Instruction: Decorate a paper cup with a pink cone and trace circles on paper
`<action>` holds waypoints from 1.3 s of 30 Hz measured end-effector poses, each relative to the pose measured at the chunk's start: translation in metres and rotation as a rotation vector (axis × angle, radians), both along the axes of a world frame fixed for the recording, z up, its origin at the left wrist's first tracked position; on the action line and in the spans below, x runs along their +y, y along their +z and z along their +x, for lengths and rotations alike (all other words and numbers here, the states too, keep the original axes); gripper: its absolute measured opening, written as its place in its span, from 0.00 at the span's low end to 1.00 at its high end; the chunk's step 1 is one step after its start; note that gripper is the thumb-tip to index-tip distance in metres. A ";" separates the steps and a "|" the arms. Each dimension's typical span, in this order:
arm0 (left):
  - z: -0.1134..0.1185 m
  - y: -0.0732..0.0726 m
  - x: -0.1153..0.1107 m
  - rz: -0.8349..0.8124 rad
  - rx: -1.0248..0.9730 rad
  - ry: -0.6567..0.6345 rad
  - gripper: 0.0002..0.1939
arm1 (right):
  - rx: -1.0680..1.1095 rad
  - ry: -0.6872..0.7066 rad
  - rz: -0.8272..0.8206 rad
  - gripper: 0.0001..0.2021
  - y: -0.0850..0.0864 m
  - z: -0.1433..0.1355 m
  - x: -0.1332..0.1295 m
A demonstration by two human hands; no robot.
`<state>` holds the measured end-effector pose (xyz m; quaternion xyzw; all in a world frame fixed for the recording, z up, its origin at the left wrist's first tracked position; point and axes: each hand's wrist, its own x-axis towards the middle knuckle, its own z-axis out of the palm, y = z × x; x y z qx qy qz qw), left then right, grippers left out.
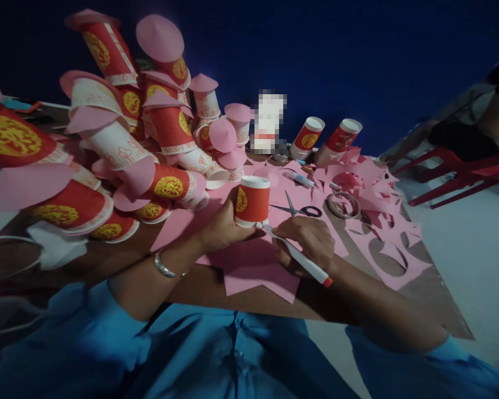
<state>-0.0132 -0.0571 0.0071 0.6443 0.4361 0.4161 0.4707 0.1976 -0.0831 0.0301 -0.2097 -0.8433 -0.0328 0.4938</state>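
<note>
My left hand [223, 227] is wrapped round a red paper cup [253, 200] with a gold emblem and white rims, held upside down over pink paper. In my right hand [307, 241] is a white marker [305, 260] with a red end; its tip meets the cup's lower white rim. Any mark under the tip is too small to make out. Just behind my right hand lie open scissors [293, 209] with dark handles. Sheets of pink paper [253, 277] spread beneath both hands.
Paper cups with pink cone tops [172, 127] are piled at the left. Two red cups [310, 136] stand at the back. A tape roll [343, 205] and cut pink scraps [393, 249] lie right. A white mask [60, 244] is at left, a red chair [453, 172] beyond the table.
</note>
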 end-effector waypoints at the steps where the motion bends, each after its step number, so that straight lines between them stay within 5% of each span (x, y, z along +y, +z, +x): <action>1: 0.000 0.000 0.000 0.003 0.001 0.006 0.42 | -0.006 -0.003 -0.001 0.06 0.000 0.000 0.000; 20: 0.002 0.009 -0.004 -0.025 0.042 -0.003 0.45 | -0.018 0.011 0.008 0.10 0.003 -0.001 0.002; 39: 0.002 0.009 -0.001 -0.012 -0.003 -0.048 0.47 | -0.096 0.045 -0.169 0.05 0.006 0.001 -0.003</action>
